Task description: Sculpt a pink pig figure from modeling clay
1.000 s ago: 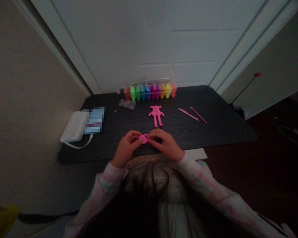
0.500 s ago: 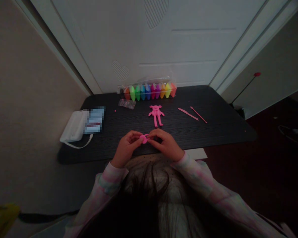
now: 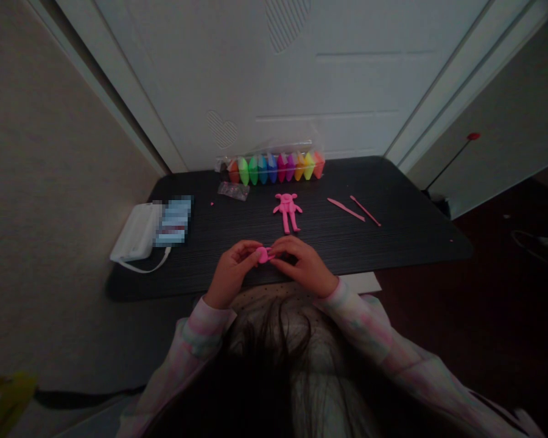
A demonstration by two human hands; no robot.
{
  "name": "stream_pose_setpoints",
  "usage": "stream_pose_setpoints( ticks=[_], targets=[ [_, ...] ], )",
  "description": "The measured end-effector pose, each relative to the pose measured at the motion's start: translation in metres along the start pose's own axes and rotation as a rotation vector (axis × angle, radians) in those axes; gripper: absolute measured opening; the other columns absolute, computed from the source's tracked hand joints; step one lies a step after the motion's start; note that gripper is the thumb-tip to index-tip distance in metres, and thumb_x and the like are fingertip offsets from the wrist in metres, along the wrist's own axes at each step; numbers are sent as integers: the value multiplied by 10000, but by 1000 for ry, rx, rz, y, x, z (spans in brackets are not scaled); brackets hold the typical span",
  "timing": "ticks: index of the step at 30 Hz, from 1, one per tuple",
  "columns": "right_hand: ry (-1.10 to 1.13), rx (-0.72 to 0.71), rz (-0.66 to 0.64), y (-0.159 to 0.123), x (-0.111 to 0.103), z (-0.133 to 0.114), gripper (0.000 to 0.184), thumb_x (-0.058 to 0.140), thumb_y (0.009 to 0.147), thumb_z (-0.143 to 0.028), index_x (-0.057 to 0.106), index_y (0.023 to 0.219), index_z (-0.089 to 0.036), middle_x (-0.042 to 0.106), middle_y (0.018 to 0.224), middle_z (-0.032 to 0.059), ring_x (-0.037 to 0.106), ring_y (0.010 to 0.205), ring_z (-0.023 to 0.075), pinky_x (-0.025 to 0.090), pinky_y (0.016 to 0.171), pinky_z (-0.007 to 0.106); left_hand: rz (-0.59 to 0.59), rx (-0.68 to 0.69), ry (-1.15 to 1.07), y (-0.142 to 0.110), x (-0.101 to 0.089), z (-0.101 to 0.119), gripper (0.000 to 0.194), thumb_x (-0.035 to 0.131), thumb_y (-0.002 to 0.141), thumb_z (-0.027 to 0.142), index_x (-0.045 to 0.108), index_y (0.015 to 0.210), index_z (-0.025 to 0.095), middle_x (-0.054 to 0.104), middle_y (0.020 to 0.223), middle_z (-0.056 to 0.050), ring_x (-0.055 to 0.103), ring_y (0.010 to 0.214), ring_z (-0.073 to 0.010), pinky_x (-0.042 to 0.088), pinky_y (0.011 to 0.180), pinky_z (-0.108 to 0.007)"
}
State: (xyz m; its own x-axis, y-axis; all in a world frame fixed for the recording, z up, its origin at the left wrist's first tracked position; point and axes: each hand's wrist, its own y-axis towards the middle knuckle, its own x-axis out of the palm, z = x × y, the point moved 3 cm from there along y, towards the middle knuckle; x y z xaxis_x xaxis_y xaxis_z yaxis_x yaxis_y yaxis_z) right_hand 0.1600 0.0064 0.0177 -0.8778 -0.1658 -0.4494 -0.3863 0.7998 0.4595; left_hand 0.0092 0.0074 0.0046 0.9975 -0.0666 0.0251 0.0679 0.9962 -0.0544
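Pink modelling clay, or something much like it, is being worked between the fingertips: a small rounded piece [image 3: 262, 255] with a thin strand at one side is held up near the front edge of the dark tabletop [image 3: 406, 234]. The rounded part is pinched between thumb and fingers of the left hand [image 3: 229, 271], while the strand side is grasped by the fingertips of the right hand [image 3: 307, 267]; neither hand is clenched or released. The step in hand is judged to be fine shaping or joining of this piece. A steady hold on the left and light pressure on the right seem called for, as the strand could easily be bent or torn.

The piece is placed directly between the hands, touched by both. A flat pink figure [image 3: 287, 210] with round ears is laid just beyond them, touched by neither. Farther to the right, a pink modelling knife [image 3: 346, 210] and a slender pink tool [image 3: 365, 211] are set side by side. Behind the figure, a row of coloured clay packs [image 3: 273, 170] is lined up against the door [image 3: 228, 73].
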Motion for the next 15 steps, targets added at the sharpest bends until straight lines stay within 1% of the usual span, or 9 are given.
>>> stream_pose_setpoints(
  ticks=[9, 15],
  targets=[
    [-8, -11, -14, 0, 2, 0, 112, 562, 738, -147, 589, 842, -179, 567, 891, 52, 535, 886, 142, 433, 804, 296, -7, -19, 31, -1, 1, 3, 158, 626, 657, 262, 623, 783, 166, 615, 722, 9, 533, 657, -106, 413, 613, -217],
    [-21, 5, -23, 0, 2, 1, 73, 555, 754, -183, 591, 817, -191, 570, 871, 42, 542, 863, 140, 438, 793, 300, -21, -30, 45, -1, 2, 5, 160, 624, 658, 263, 630, 787, 168, 616, 698, 14, 531, 643, -104, 416, 621, -217]
  ],
)
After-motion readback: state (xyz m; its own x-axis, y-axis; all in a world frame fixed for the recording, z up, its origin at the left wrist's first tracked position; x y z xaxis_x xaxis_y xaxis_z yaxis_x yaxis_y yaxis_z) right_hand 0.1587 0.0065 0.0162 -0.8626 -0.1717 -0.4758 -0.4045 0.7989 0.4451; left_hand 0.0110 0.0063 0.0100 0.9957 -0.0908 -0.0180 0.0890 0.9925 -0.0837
